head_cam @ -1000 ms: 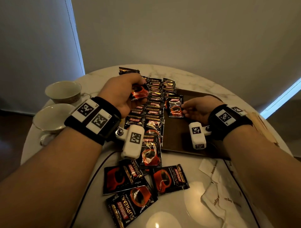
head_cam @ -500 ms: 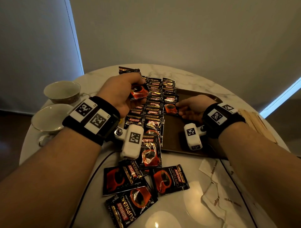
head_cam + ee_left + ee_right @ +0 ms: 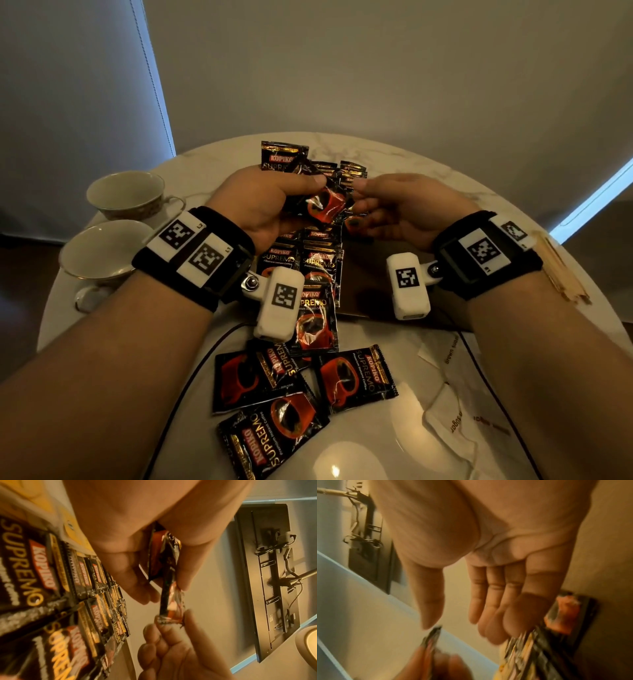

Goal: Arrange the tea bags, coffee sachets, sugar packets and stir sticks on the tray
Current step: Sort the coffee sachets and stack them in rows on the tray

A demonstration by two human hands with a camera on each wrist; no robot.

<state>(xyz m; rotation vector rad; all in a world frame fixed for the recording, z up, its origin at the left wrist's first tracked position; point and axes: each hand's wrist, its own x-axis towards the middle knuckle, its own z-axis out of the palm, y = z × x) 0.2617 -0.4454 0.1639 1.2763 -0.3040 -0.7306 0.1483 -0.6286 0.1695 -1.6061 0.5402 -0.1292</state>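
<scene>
While loose sachets wait on table at 6 o'clock, rows overlap along tray left edge (saves room, labels show). Above, at 12, left hand clamps small stack as supply; right hand, fingers straight and relaxed, reaches its end, apparently for next placement. Grip not closed yet.

Right hand with straight fingers (blurred) just beside overlapped coffee sachets.

Cups left, stir sticks right — coffee sachets between, on the tray.
</scene>
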